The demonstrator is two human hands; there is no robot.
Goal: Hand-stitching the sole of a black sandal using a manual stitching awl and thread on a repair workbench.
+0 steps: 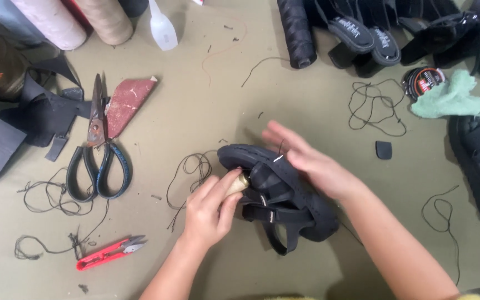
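Mid-stitch: left hand [209, 211] grips wooden-handled awl [238, 184] against black sandal [279, 194]; right hand [312, 161] flat, fingers wide, steadying sole; edge seam partly sewn.

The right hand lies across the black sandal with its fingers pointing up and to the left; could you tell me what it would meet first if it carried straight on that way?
Past the sandal, the right hand looks to meet only bare table, then possibly the sandpaper piece; depth is unclear.
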